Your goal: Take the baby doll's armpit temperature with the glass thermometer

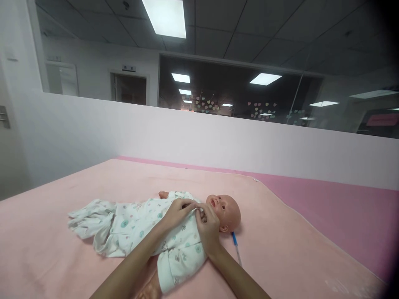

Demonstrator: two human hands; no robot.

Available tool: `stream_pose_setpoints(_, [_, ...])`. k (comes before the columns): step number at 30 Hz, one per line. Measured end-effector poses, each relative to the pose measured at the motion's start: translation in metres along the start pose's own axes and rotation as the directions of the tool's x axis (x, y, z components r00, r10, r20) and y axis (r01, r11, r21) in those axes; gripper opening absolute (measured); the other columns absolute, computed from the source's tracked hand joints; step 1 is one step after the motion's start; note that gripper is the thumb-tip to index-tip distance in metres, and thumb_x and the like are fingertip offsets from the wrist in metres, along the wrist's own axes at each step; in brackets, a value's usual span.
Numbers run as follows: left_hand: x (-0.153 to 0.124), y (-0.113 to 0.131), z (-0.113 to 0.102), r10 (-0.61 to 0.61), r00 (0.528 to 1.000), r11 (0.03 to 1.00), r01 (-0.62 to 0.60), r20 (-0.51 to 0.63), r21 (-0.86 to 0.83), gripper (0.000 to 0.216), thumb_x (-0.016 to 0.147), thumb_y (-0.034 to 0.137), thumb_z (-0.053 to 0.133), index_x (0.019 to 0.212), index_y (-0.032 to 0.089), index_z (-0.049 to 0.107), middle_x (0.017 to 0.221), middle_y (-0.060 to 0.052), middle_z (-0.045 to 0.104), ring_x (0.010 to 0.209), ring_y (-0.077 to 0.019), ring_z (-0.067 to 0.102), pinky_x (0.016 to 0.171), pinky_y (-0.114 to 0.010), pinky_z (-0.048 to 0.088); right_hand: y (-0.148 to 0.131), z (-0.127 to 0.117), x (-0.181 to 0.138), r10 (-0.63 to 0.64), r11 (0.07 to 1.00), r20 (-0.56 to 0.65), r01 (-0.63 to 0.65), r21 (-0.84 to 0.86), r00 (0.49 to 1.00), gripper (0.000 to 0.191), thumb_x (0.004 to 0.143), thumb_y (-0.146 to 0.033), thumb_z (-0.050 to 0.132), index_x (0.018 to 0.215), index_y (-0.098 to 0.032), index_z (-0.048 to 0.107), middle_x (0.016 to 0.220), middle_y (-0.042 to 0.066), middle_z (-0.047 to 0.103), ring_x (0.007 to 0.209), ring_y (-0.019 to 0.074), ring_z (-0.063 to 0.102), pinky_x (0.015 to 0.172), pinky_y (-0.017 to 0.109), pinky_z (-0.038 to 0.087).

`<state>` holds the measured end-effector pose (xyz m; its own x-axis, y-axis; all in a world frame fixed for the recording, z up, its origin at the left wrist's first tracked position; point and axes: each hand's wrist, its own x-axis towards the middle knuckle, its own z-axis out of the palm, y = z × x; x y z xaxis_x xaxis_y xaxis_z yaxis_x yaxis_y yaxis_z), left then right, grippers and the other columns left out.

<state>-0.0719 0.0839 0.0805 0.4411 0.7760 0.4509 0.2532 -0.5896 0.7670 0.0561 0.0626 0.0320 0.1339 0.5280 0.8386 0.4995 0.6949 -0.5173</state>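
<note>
A bald baby doll [230,207] lies on its back, head to the right, dressed in a white baby romper [137,220] with green and grey prints. At the neckline, just below the doll's chin, my left hand [179,212] and my right hand [208,228] meet. Both are closed, with fingertips pinching the romper's collar edge. The fingers cover the fastening there, so its kind is hidden. One doll hand shows beyond the far sleeve, and a doll arm comes out of the near sleeve. The romper's leg end lies crumpled at the left.
A pen with a blue cap [235,239] lies beside the doll's head, near my right forearm. Under everything spreads a peach cloth [280,249] over a pink surface [336,207]. Behind stands a white half wall [218,141] with glass above; a door [9,145] is at far left.
</note>
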Motion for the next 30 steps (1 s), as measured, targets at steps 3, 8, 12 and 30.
stream_pose_setpoints(3, [0.0016,-0.0009,-0.0027,-0.016,0.999,0.996,0.020,0.051,-0.086,0.031,0.084,0.035,0.044,0.083,0.014,0.068,0.079,-0.004,0.067,0.078,-0.0183,0.058,0.070,-0.026,0.043,0.0007,0.0011,0.0010,-0.004,0.999,0.023,0.005,-0.049,1.000,0.018,0.083,-0.014,0.042,0.091,-0.021,0.057,0.083,0.002,0.058,0.072,0.0134,0.053,0.066,0.027,0.045])
stream_pose_setpoints(8, [0.0010,0.0006,-0.0060,-0.061,0.992,0.990,0.074,0.109,-0.119,0.031,0.075,0.024,0.055,0.104,0.017,0.064,0.090,-0.005,0.067,0.087,-0.0205,0.059,0.077,-0.028,0.044,0.0033,0.0031,0.0008,0.006,0.997,0.048,-0.003,-0.076,0.999,0.021,0.080,-0.012,0.041,0.093,-0.020,0.056,0.086,0.003,0.057,0.078,0.0148,0.053,0.070,0.029,0.045])
stream_pose_setpoints(12, [0.0002,0.0039,-0.0053,-0.058,0.994,0.994,0.066,0.092,-0.084,0.031,0.074,0.022,0.054,0.104,0.018,0.065,0.094,-0.004,0.068,0.092,-0.0210,0.058,0.081,-0.029,0.044,0.0028,0.0030,0.0005,0.001,0.998,0.021,0.001,-0.065,1.000,0.019,0.081,-0.014,0.041,0.091,-0.020,0.057,0.085,0.003,0.058,0.077,0.0141,0.054,0.068,0.027,0.045])
stream_pose_setpoints(30, [0.0019,-0.0058,-0.0017,-0.058,0.990,0.998,0.057,-0.125,-0.011,0.030,0.083,0.030,0.043,0.102,0.018,0.063,0.089,-0.004,0.067,0.086,-0.0186,0.059,0.077,-0.028,0.044,-0.0026,0.0017,0.0031,0.119,0.987,0.058,-0.112,-0.116,0.991,0.020,0.082,-0.018,0.042,0.095,-0.018,0.056,0.077,0.002,0.057,0.063,0.0132,0.050,0.060,0.026,0.042])
